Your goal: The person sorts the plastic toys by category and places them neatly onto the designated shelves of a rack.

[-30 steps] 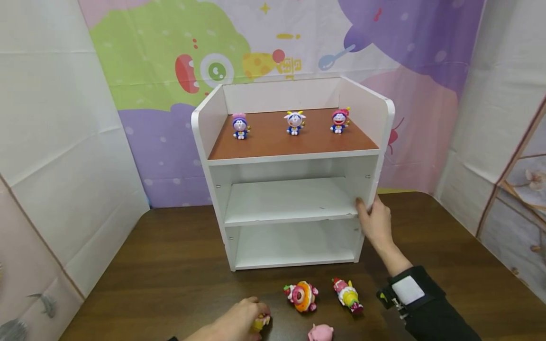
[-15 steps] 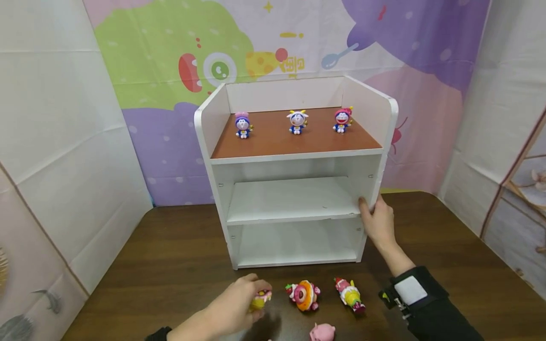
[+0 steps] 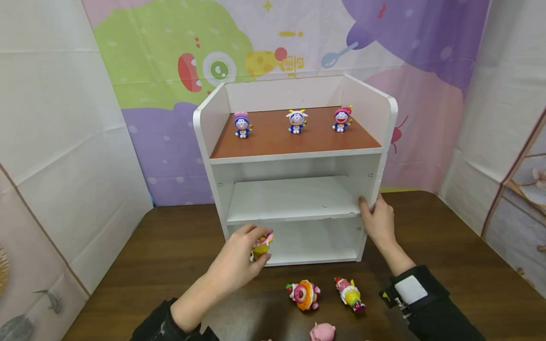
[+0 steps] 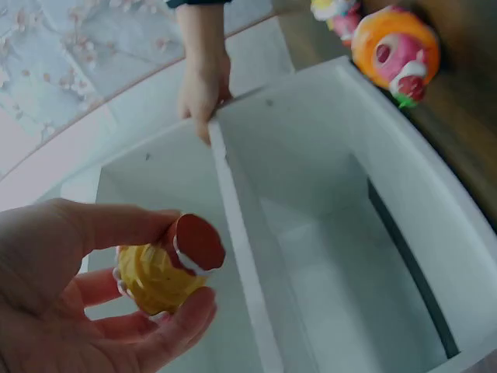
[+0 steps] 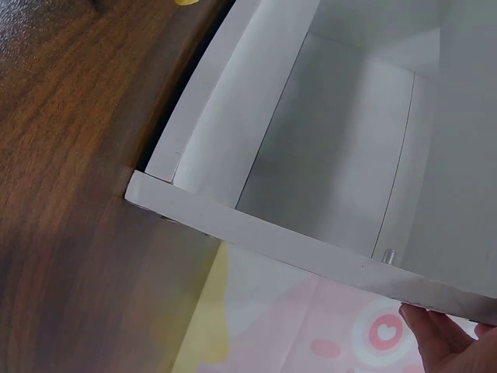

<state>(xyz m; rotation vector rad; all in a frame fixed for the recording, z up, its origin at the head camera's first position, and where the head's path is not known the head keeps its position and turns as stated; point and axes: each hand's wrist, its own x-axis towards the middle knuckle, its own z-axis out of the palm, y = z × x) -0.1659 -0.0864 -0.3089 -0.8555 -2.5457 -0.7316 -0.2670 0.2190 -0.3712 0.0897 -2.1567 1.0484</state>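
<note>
My left hand [image 3: 239,255] pinches a small yellow figurine [image 4: 159,273] with a reddish-brown base, in front of the lower part of a white shelf unit [image 3: 294,219]. Much of the figurine is hidden by the fingers in the head view. At the unit's right side my right hand [image 3: 378,221] grips the side panel's front edge, its thumb on the inner side near the middle shelf. On the table lie an orange and pink figurine [image 3: 304,295], a pink and yellow figurine [image 3: 350,294] and a plain pink figurine [image 3: 322,332].
Three blue and white figurines stand on the brown top shelf: one with a purple hat [image 3: 242,125], one with a white horned hat [image 3: 296,121], one with a red hat [image 3: 341,119]. The brown table [image 3: 170,265] extends around the unit, before a patterned curtain [image 3: 162,118].
My left hand has lifted the yellow figurine off the table and carried it up and forward to the shelf unit. The right hand keeps its grip on the side panel.
</note>
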